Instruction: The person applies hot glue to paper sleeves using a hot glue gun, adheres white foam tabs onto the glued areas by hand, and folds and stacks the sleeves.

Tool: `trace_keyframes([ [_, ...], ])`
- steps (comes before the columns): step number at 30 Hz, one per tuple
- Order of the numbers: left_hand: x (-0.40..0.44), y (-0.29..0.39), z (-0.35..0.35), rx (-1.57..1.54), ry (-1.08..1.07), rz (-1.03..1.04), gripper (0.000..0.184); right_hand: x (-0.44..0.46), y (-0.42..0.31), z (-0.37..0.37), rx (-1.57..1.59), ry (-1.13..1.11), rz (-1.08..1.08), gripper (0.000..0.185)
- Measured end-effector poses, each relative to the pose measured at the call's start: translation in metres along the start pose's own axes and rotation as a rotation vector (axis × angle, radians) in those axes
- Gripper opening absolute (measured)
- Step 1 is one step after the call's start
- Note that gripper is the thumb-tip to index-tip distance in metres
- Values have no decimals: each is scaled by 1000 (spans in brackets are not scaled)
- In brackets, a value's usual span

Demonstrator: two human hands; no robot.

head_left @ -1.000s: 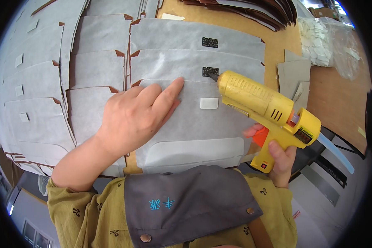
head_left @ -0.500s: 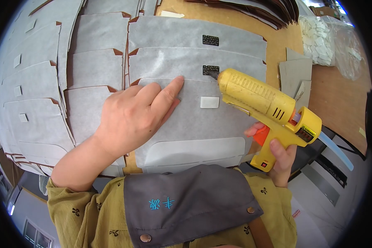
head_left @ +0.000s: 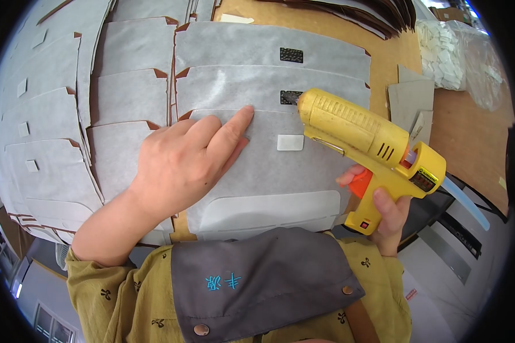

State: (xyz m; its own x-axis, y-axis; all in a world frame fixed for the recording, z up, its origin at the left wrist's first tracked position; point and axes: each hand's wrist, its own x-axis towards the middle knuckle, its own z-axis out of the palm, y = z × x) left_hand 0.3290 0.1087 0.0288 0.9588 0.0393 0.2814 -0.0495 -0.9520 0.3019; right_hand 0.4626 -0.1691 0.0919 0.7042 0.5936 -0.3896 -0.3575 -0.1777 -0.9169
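My right hand (head_left: 390,217) is wrapped round the handle of a yellow hot glue gun (head_left: 357,131), with a finger at its orange trigger. The gun's nozzle end is over a small black textured rectangle (head_left: 289,97) on a grey-white sheet. My left hand (head_left: 180,166) lies on the nearest sheet (head_left: 257,168), empty, its index finger stretched out along that sheet's upper edge and the other fingers partly curled. Right of my left hand, a small white rectangular piece (head_left: 290,143) lies on the same sheet. A second black rectangle (head_left: 291,55) shows on the sheet behind.
Overlapping brown-edged sheets (head_left: 46,114) with small white pieces spread across the left. Brown folded sheets (head_left: 377,14) are stacked at the back. On the right are a clear bag of white pieces (head_left: 440,51) and grey boards (head_left: 409,103). A glue stick (head_left: 469,203) sticks out behind the gun.
The glue gun has shifted slightly left and up, its tip now farther over the black rectangle. My left hand has stayed nearly still.
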Motion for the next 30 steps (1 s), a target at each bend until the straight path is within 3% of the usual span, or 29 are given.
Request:
trace_keyframes([
  [8, 0, -1, 1, 4, -4, 3, 52, -4, 5, -14, 34, 17, -37, 57],
  [10, 1, -1, 2, 52, 21, 20, 41, -5, 7, -15, 39, 10, -46, 57],
  [29, 1, -2, 0, 41, 7, 19, 40, 2, 2, -1, 32, 27, -17, 60],
  [30, 1, -1, -1, 15, -2, 6, 46, 4, 2, -1, 32, 25, -16, 60],
])
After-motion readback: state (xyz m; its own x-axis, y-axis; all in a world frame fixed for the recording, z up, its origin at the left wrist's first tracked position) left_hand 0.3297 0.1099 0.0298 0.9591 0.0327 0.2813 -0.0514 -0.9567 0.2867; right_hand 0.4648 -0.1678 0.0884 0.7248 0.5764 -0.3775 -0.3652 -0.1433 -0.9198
